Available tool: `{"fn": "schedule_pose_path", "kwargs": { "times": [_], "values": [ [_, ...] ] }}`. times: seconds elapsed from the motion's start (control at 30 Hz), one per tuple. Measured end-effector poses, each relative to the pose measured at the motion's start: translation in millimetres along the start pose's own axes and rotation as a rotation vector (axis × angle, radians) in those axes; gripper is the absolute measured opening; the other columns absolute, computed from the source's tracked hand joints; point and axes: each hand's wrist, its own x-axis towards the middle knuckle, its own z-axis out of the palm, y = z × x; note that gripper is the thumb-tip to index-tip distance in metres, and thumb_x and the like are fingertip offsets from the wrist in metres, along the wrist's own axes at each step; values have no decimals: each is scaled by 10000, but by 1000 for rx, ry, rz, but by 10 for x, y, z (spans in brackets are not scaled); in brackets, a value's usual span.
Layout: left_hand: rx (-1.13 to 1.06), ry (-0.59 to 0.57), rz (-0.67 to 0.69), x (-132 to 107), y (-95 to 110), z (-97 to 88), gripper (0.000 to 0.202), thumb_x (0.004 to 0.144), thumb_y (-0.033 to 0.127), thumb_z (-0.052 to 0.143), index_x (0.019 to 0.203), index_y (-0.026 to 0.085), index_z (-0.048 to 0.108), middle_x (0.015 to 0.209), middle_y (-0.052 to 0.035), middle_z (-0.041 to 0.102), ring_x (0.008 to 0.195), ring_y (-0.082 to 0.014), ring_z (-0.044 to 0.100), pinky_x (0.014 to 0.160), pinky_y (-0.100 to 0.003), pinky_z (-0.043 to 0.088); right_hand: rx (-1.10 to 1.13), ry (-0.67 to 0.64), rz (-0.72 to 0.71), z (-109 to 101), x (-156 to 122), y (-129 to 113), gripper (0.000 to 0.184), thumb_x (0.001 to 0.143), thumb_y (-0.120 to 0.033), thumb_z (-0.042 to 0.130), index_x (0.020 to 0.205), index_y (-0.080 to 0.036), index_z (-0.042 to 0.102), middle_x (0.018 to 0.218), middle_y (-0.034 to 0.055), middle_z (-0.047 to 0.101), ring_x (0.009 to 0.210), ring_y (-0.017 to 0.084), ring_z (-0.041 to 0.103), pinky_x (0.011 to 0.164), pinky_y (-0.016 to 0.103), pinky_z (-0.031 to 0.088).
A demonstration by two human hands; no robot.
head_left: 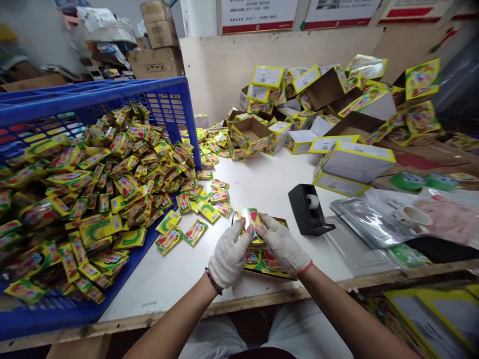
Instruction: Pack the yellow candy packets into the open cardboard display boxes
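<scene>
Both my hands wear white knit gloves with bare fingertips. My left hand [230, 252] and my right hand [282, 244] pinch a small yellow-green packet [250, 219] between them, one at each side. They hold it above an open display box [286, 223], where more packets [267, 262] lie flat. My forearms hide none of the packet, but my hands cover part of the box. To the left of my left hand several loose packets [195, 232] lie on the white table [157, 284].
A blue plastic crate [189, 114] heaped with packets [123, 184] stands at left. Empty display boxes [250, 134] pile up at the back right. A black tape dispenser [309, 212] sits right of my hands, beside clear plastic packaging [359, 224]. Cardboard cartons [159, 62] are stacked behind.
</scene>
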Motion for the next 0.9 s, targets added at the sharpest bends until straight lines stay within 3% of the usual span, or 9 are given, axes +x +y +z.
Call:
{"fn": "schedule_pose_path", "kwargs": {
  "times": [0.1,0.2,0.3,0.4,0.53,0.67,0.77,0.83,0.9],
  "values": [
    [-68,-1,-163,96,128,111,728,807,39,426,1515,183,336,1542,-185,398,1435,-253,401,1092,-435,478,-85,29,31,-274,145,35,495,822,-456,579,1233,-187,644,1150,79,725,1036,240,674,918,362,540],
    [-42,-69,-326,263,1,157,584,870,148,471,1453,167,436,1456,-169,507,1387,-273,454,1134,-479,424,-372,61,40,-677,287,138,380,859,-383,509,1103,-169,708,1042,72,753,962,235,681,873,354,539],
    [-33,-251,-389,452,-199,246,452,923,266,496,1353,135,536,1327,-168,603,1339,-307,480,1140,-528,372,-711,8,54,-871,434,259,280,862,-292,501,916,-170,746,910,76,751,867,223,679,809,333,529],
    [-67,-396,-433,567,-321,376,405,937,324,508,1269,107,592,1286,-173,609,1297,-308,499,1107,-492,395,-802,-4,28,-792,547,391,238,858,-227,517,835,-174,749,1009,93,730,973,205,664,894,306,499],
    [-104,-428,-473,498,-304,438,296,958,285,463,1160,160,639,1139,-100,639,1111,-218,599,992,-360,483,-806,-39,-31,-591,549,550,327,924,-245,475,1141,-183,711,1254,103,683,1149,203,622,1006,314,452],
    [-68,-421,-545,302,-119,307,318,956,274,458,1208,175,622,1112,-100,618,1101,-233,587,984,-374,484,-987,-175,-65,-453,423,596,435,982,-330,427,1328,-134,605,1281,149,674,1119,250,639,966,352,453],
    [98,-454,-545,276,25,214,368,945,256,462,1267,166,616,1153,-143,629,1138,-294,579,1000,-479,463,-1170,-203,-143,-354,355,557,498,995,-351,419,1402,-88,536,1202,172,693,1100,286,630,958,391,426],
    [225,-495,-440,334,88,210,394,924,246,492,1295,192,614,1288,-168,614,1265,-369,509,1063,-618,364,-1219,-194,-150,-308,336,516,484,1004,-360,410,1390,-100,543,1209,168,685,1096,281,627,948,385,417],
    [266,-556,-306,405,131,253,415,926,264,496,1325,212,597,1408,-160,568,1359,-400,432,1101,-692,263,-1226,-196,-134,-289,329,478,434,1014,-352,392,1329,-123,585,1191,152,693,1082,258,631,938,355,413]
  ]
}}
